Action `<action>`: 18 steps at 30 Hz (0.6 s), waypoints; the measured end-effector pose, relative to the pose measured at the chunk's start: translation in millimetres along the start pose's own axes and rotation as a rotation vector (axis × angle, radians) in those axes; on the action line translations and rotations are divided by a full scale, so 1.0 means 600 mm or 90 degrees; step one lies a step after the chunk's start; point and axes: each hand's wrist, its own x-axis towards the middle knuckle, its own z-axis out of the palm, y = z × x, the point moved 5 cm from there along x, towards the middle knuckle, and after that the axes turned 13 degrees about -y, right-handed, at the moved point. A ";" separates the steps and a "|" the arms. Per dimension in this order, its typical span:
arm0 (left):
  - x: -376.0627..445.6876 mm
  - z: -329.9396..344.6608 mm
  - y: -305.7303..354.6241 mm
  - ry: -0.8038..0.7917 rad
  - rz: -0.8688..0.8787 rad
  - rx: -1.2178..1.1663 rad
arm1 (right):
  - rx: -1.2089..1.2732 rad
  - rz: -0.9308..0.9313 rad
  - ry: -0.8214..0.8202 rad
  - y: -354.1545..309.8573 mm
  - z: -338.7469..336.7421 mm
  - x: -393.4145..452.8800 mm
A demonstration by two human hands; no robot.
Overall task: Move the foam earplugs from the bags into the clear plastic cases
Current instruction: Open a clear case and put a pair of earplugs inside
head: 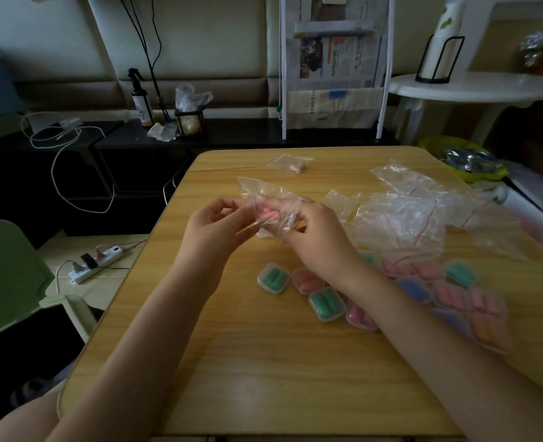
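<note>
Both hands are raised above the wooden table [264,362] and work one clear plastic bag [264,194] between them. The left hand [214,229] has its fingers curled, thumb and forefinger pinching the near edge of the bag at its opening. The right hand [315,231] has its fingers pushed inside the bag, the film stretched over them; they appear curled around pink foam earplugs [268,213] seen through the plastic, though the exact grip cannot be told through the film. Just beyond the fingers, the rest of the bag stands up crumpled and loose. Farther beyond, well apart from the hands, a second small bag [291,161] lies flat near the far table edge with a pink earplug inside. To the right of the right hand's fingers, a heap of empty clear bags [404,218] with red seal lines is spread across the table. Nearer than the fingers, beneath the right wrist and forearm, a cluster of clear plastic cases [323,304] rests on the table, holding green, pink, blue and orange earplugs; several cases touch one another. The cases at the right edge of the cluster are blurred. Whether each lid is closed cannot be told.
</note>
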 end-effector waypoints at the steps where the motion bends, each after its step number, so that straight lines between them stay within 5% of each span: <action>1: 0.000 -0.001 0.000 0.003 0.001 -0.013 | -0.012 0.001 0.010 0.001 -0.001 0.000; 10: 0.005 -0.019 -0.006 0.073 -0.005 -0.124 | -0.064 -0.014 0.041 -0.013 -0.004 -0.008; 18: 0.012 0.000 0.000 -0.040 -0.009 -0.282 | -0.100 -0.004 0.026 -0.007 -0.003 -0.003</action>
